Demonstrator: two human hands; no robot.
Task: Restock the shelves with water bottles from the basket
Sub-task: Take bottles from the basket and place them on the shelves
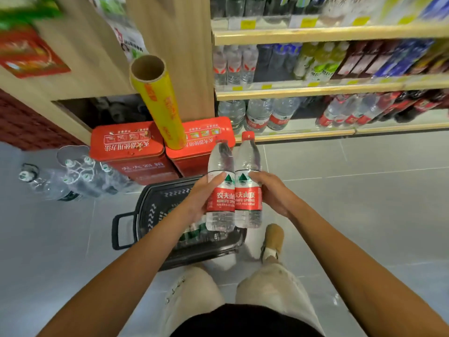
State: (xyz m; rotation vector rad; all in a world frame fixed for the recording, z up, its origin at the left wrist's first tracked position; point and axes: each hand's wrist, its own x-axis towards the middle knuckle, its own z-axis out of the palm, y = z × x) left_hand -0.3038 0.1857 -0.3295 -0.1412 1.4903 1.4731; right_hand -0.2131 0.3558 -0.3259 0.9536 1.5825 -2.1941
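Two Nongfu Spring bottles stand upright and side by side at the centre of view, their red labels touching. The left hand (199,200) grips the left water bottle (221,199) around its label from the 9 o'clock side, fingers curled over the front. The right hand (274,193) grips the right water bottle (248,190) likewise from the 3 o'clock side (its red cap shows clearly, while the neighbour's top is blurred). The hands are apart, each closed on its own bottle, with only the pair between them.

Beneath, toward 7 o'clock of the held pair, the black plastic basket (145,207) sits on the grey tiled floor (364,203). It has spare bottles (196,232) inside, partly hidden by the left forearm.

At 1 o'clock, well apart, the bottom shelf (303,135) carries a row of red-labelled stock bottles (257,115). At 11 o'clock two red tins (128,147) stand on the floor against the wooden shelf end (192,69), with a yellow cling-film roll (158,103) leaning upright on them. At 9 o'clock a shrink-wrapped pack (80,176) lies on the floor. A tan shoe (273,239) rests at 5 o'clock, just beside the basket.
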